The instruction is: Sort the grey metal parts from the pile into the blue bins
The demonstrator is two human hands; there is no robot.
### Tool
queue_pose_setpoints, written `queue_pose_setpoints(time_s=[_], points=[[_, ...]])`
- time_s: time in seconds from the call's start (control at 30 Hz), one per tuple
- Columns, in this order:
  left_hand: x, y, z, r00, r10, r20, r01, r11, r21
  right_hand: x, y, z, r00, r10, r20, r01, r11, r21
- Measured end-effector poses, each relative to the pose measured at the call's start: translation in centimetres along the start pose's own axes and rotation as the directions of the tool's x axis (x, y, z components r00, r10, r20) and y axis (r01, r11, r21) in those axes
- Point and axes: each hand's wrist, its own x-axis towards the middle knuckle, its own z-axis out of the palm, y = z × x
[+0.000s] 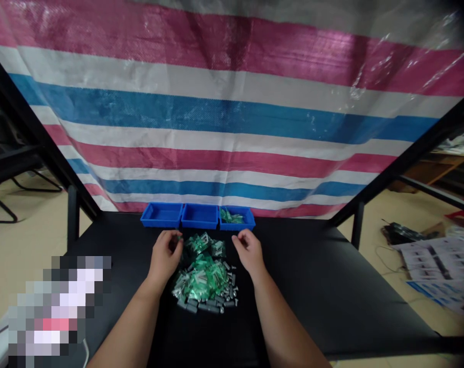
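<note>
My left hand (166,258) is at the left of a heap of small clear-and-green plastic packets (203,276). Its fingers curl toward the thumb, and a bit of dark green shows at the tips, too small to make out. Across the heap, my right hand (250,253) hovers at the upper right, thumb and bent fingers slightly apart, with nothing visible in them. Darker packets (199,244) lie along the heap's far side, between the hands. Grey plastic wall plugs (211,307) and loose screws (235,296) spread around its near and right edges.
Three blue trays stand in a row at the table's back: a left tray (160,224), a middle tray (199,225) and a right tray (250,225) with green packets inside. Behind them hangs a striped tarp (224,163). Black frame bars (356,214) flank the black table (316,301).
</note>
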Motion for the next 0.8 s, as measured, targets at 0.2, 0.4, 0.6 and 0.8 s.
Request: queue_pose_setpoints(time_s=[0.2,0.4,0.6,0.8], points=[[-0.8,2.3,1.0,0.972,-0.055,0.228,0.16,0.864,-0.478,-1.7,-2.2,2.5,0.9,-0.204,0.385,0.229,0.973,-0.019],[-1.3,3.4,1.4,0.943,0.059,0.327,0.103,0.882,-0.459,-2.2,-2.4,3.3,0.839,-0.068,0.54,0.059,0.998,0.034],[-0.1,1.3,0.2,0.991,0.008,0.136,-0.021,0.995,0.096,-0.3,-1.5,2.2,1.0,0.005,-0.006,-0.004,0.972,0.235],[-0.3,0.3,0.1,0.963,-0.138,0.23,0.016,0.885,0.465,0.4,0.5,2.0,0.981,0.049,-0.186,-0.014,0.983,0.184]])
